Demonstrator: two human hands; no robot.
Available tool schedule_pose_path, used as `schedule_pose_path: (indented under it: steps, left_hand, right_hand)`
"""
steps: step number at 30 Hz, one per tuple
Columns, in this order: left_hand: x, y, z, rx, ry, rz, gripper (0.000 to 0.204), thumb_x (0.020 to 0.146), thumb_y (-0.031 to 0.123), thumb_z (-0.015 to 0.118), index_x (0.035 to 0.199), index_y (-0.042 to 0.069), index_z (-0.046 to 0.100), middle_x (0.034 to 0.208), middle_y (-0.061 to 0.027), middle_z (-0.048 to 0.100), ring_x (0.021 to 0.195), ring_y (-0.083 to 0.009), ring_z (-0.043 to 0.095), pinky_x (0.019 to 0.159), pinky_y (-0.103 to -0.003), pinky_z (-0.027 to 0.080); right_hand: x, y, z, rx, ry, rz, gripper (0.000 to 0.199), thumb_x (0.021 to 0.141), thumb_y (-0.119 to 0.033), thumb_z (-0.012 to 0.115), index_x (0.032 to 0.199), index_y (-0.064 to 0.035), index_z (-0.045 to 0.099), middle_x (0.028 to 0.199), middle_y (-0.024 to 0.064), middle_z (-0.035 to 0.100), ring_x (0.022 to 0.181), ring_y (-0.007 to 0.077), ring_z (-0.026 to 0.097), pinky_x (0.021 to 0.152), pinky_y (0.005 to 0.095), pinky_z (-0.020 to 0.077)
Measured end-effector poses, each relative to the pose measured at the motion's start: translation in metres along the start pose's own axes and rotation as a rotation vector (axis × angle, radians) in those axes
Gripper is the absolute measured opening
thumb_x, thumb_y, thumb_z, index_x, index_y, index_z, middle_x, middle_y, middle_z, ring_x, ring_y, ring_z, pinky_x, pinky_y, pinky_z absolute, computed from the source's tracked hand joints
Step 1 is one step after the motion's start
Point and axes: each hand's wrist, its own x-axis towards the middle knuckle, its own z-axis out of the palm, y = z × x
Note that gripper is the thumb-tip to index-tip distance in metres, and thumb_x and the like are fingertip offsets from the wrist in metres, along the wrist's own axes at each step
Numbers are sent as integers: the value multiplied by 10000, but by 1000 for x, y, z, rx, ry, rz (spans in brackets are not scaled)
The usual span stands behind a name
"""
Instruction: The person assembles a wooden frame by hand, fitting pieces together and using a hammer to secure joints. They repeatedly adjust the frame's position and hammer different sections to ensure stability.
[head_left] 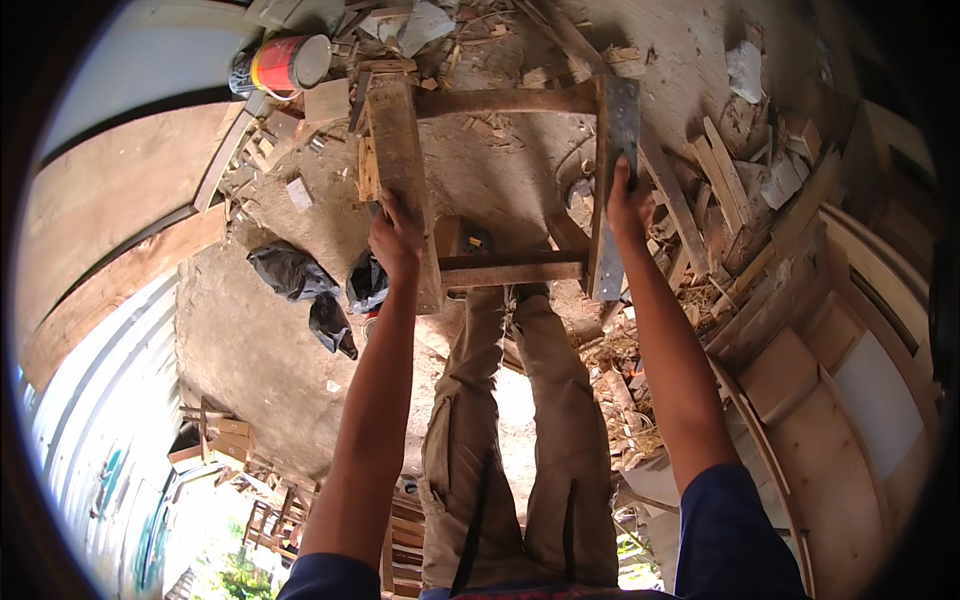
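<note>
A rectangular wooden frame (500, 102) is held in front of my legs, with two long side boards joined by a far and a near crosspiece. My left hand (397, 238) is closed around the outer edge of the left board (402, 160), which is broad and brown. On the other side, my right hand (630, 205) grips the right board (606, 240), its thumb lying along the greyish, speckled face. The undersides of both boards and some of my fingers are hidden.
Dark plastic bags (292, 270) lie on the dirt floor at left. A red and yellow bucket (295, 62) rests at the far left. Scrap wood (722, 180) is heaped on the right, near plywood furniture panels (815, 410). Corrugated sheeting (110, 430) borders the left side.
</note>
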Motion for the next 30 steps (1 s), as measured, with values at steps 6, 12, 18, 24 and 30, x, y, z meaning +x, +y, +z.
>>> schedule_pose_path:
  steps: [6,12,18,24,30]
  left_hand:
    - [-9,-4,4,37,94,138,552,1003,425,461,1307,-29,538,1218,-325,583,1187,-465,541,989,-536,403]
    - [-96,12,13,54,86,872,513,891,253,656,1331,41,498,1303,-241,527,1278,-377,468,1076,-519,331]
    - [-139,5,79,126,-510,865,373,926,212,637,1242,23,577,1173,-224,627,1143,-404,586,1014,-450,437]
    - [-143,60,109,83,-846,721,320,1018,304,522,1075,5,623,942,-230,680,892,-433,661,775,-470,523]
    - [-133,113,95,451,-913,1082,334,1019,303,547,1162,8,612,1103,-232,658,1070,-375,633,878,-417,479]
  right_hand:
    - [10,28,14,443,257,-148,794,943,-687,435,1169,56,598,984,259,678,986,440,647,878,494,480]
    - [46,163,25,413,259,-4,456,941,-424,597,1020,23,638,936,213,703,891,378,687,811,462,524]
    - [32,324,23,-65,-167,-100,355,874,-372,701,916,-20,679,828,179,709,834,368,701,789,458,548]
    - [79,475,50,-311,227,-174,736,839,-274,743,1434,-81,355,1377,201,482,1328,419,401,1061,507,369]
    - [155,473,30,-493,531,-195,771,889,-454,671,1500,-126,334,1484,170,405,1383,364,373,1111,599,283]
